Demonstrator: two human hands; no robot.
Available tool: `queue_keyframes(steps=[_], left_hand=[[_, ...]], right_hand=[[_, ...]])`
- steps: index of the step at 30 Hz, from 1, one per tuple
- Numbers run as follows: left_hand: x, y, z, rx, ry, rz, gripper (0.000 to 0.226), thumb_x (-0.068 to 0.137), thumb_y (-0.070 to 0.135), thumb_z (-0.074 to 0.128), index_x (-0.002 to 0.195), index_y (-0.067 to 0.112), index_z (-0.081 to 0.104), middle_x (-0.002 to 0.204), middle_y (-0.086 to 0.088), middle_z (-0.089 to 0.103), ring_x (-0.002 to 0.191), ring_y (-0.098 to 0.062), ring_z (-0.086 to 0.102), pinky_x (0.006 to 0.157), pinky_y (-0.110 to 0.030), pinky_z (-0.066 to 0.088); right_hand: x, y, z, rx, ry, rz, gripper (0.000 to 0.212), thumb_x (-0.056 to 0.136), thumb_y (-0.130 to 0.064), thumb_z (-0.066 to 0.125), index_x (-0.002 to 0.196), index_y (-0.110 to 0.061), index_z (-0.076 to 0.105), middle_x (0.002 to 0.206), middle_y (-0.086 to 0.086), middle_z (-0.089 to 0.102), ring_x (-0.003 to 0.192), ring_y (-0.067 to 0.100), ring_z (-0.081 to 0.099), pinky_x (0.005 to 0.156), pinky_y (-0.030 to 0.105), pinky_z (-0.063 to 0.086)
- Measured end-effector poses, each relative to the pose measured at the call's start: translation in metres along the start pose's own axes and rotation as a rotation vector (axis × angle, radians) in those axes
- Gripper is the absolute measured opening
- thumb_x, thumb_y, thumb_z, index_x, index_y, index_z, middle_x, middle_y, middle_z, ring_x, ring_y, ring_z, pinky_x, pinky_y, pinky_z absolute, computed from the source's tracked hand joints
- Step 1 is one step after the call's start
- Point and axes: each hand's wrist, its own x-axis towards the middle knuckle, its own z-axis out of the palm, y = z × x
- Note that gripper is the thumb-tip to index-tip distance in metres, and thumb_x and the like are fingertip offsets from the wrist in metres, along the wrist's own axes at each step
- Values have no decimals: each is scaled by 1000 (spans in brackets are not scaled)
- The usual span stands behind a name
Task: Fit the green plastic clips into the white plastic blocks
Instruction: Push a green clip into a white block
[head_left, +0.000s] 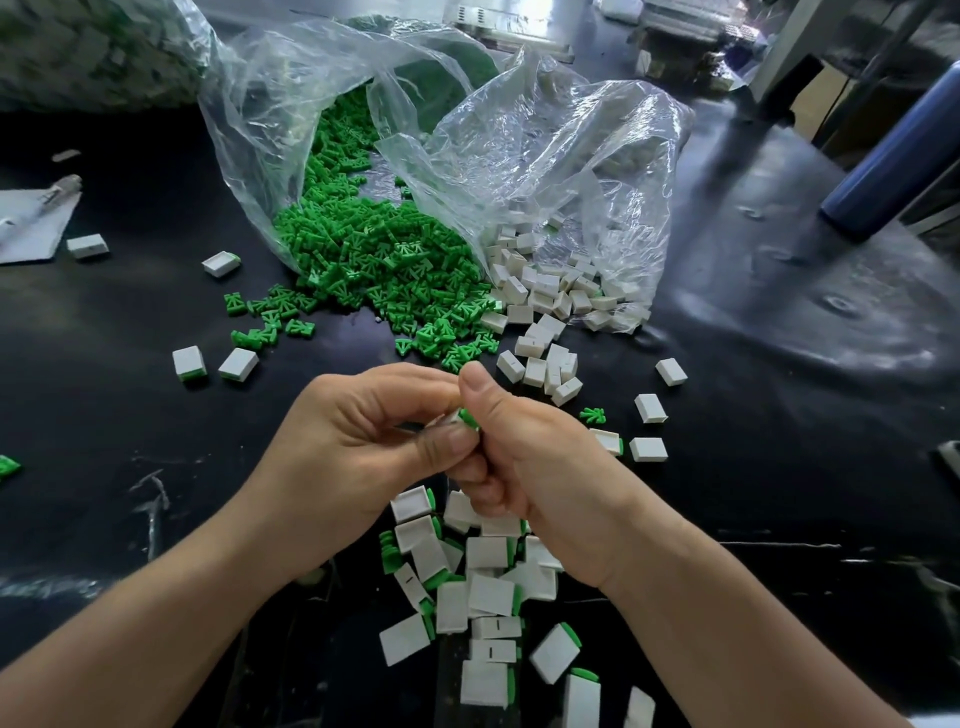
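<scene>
While the left hand (358, 452) pinches a white block (451, 419) between thumb and fingers, the right hand (530, 462) pinches a green clip (470, 420) against its end. Both hands are therefore closed on their parts, which meet between the two thumbs, above the near middle of the black table (130, 415). To do it well, I think the clip must go in straight, not tilted, and be pushed until only its green cap shows. How deep it sits now I cannot tell, because fingers hide it. The block is matte, boxy and sharp-edged; the clips are glossy with thin forked legs. Finished pieces (488, 597) lie near, under the hands. Farther away, a heap of green clips (374, 254) and empty white blocks (545, 296) spill from crinkled clear bags (545, 156).
</scene>
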Motion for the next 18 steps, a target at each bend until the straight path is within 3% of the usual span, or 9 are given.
queue_keyframes(steps=[5, 9, 14, 18], left_hand=[[1, 2, 1, -139, 50, -74, 24, 66, 8, 65, 85, -6, 71, 59, -17, 61, 51, -31, 60, 53, -33, 54], [0, 7, 2, -129, 72, -117, 24, 62, 13, 66, 82, 2, 72, 55, -14, 63, 46, -19, 58, 49, -26, 53], [0, 7, 3, -107, 75, -137, 27, 62, 16, 67, 84, 3, 73, 58, -14, 66, 48, -19, 60, 51, -27, 53], [0, 5, 3, -134, 75, -140, 26, 63, 16, 67, 84, 4, 74, 60, -15, 67, 48, -21, 62, 51, -26, 53]], right_hand=[[3, -5, -6, 158, -187, -47, 45, 79, -57, 34, 80, -31, 70, 58, -7, 40, 53, 6, 34, 54, 22, 26], [4, -7, -6, 234, -278, 37, 53, 76, -63, 27, 77, -30, 68, 58, -5, 40, 49, 5, 35, 49, 19, 27], [5, -4, -6, 228, -261, 79, 77, 74, -60, 32, 124, -4, 50, 57, -1, 38, 50, 8, 31, 48, 20, 24], [4, -4, -8, 198, -231, 56, 67, 75, -59, 32, 117, -12, 57, 57, 0, 37, 50, 9, 31, 46, 18, 24]])
